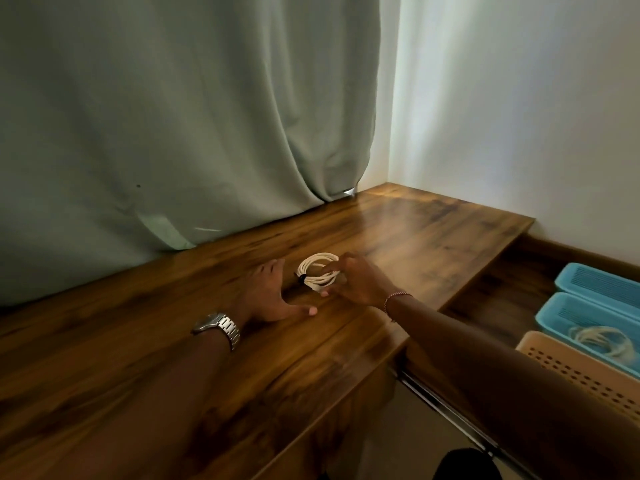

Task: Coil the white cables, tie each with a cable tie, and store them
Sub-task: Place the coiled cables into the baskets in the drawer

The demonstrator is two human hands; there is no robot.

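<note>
1. Two hands are at work on the dark wooden tabletop. Your left hand lies flat on it, fingers straight and spread, thumb out, holding nothing.
2. Your right hand has its fingers curled round the near side of the coiled white cable, gripping it just right of your left hand.
3. One black cable tie cinches that coil on the side facing your left hand.
4. One silver metal wristwatch sits on your left wrist; one thin bracelet on your right.
5. Three slotted plastic trays lie in the open drawer beyond your right forearm: two blue trays and one beige tray.
6. One second white cable coil rests in the nearer blue tray.
</note>
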